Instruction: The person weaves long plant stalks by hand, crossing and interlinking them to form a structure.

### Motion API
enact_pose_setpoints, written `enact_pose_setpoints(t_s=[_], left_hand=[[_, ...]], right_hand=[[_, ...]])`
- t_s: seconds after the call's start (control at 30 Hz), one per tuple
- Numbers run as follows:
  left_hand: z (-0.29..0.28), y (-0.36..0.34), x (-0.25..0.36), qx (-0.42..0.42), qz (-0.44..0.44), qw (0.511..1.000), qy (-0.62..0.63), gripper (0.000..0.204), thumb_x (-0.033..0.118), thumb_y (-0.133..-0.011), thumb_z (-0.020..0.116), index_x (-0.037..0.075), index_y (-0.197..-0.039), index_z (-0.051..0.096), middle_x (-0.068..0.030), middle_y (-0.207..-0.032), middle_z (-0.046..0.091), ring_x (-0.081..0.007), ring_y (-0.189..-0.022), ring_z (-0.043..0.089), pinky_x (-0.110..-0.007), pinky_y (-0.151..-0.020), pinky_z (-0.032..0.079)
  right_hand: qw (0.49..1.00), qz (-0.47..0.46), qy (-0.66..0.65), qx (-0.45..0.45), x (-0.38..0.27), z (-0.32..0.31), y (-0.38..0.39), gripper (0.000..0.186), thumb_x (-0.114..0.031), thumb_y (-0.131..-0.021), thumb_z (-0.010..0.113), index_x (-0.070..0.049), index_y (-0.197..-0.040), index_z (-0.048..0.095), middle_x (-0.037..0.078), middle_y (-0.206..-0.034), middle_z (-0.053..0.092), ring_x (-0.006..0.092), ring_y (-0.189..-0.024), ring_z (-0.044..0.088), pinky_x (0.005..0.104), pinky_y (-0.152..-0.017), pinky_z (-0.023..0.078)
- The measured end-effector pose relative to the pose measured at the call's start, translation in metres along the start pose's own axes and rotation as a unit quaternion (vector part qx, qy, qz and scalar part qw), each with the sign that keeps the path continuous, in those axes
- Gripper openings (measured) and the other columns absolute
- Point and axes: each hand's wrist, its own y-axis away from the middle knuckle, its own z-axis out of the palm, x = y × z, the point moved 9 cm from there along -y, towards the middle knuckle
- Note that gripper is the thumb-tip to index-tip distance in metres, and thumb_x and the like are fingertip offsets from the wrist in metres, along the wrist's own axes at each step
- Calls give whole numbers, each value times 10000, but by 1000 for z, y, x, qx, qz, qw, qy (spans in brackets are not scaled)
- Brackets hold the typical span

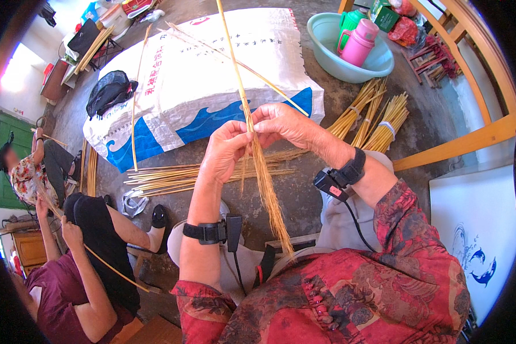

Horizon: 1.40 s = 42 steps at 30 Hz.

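Both my hands pinch one long dried reed stalk [231,49] in front of me. Its pale stem runs up and away past the white sack, and its feathery tan seed head [268,198] hangs toward my lap. My left hand [226,150] grips the stalk where the plume begins, fingertips pressed together. Right beside it, my right hand [289,126] is closed on the same spot, thumb and fingers meeting. Below my hands, a loose pile of similar stalks [166,179] lies on the floor, partly hidden by my left forearm.
A white and blue woven sack [212,74] lies ahead, with stalks and a black cloth bag [110,92] on it. Tied stalk bundles [387,123] lie to the right, near a blue basin [327,54] holding a pink flask [359,43]. At left, a co-worker [74,275] handles another stalk.
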Motion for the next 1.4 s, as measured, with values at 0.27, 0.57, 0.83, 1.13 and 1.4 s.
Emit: enact_pose_setpoints(t_s=[0.27, 0.57, 0.83, 1.13, 1.4], left_hand=[[1, -1, -2, -5, -11, 1000, 7, 102, 92, -767, 580, 67, -842, 515, -17, -767, 566, -101, -676, 549, -230, -605, 449], [8, 3, -4, -40, -12, 998, 45, 75, 62, -790, 527, 40, -862, 527, -38, -801, 573, -115, -712, 555, -248, -649, 470], [7, 2, -4, -43, -1, 999, 28, 99, 24, -778, 500, 28, -877, 508, -60, -825, 571, -123, -710, 550, -237, -650, 460], [22, 3, -4, -65, -8, 997, 30, 87, 15, -770, 503, 17, -855, 518, -67, -824, 584, -95, -675, 512, -209, -575, 412], [22, 5, -4, -80, -21, 996, 19, 94, 69, -813, 468, 42, -880, 528, -17, -778, 557, -77, -662, 518, -186, -574, 411]], right_hand=[[999, 17, -33, 12, 6, -4, -1, 230, -203, -763, 561, -17, -897, 542, 50, -763, 569, 125, -619, 573, 244, -578, 489], [999, 27, -35, 8, 2, -3, -1, 225, -198, -756, 566, -12, -880, 543, 55, -743, 570, 130, -629, 576, 251, -589, 491], [999, 23, -33, 20, 7, -4, -3, 175, -149, -737, 577, -4, -827, 542, 59, -704, 566, 131, -580, 562, 251, -552, 481], [999, -12, -52, 9, 4, -9, -7, 127, -77, -715, 525, -11, -824, 536, 39, -679, 543, 103, -540, 521, 210, -470, 406], [997, 6, -80, -3, 6, -8, -6, 210, -269, -768, 590, -89, -866, 545, -25, -707, 540, 69, -606, 536, 219, -564, 467]])
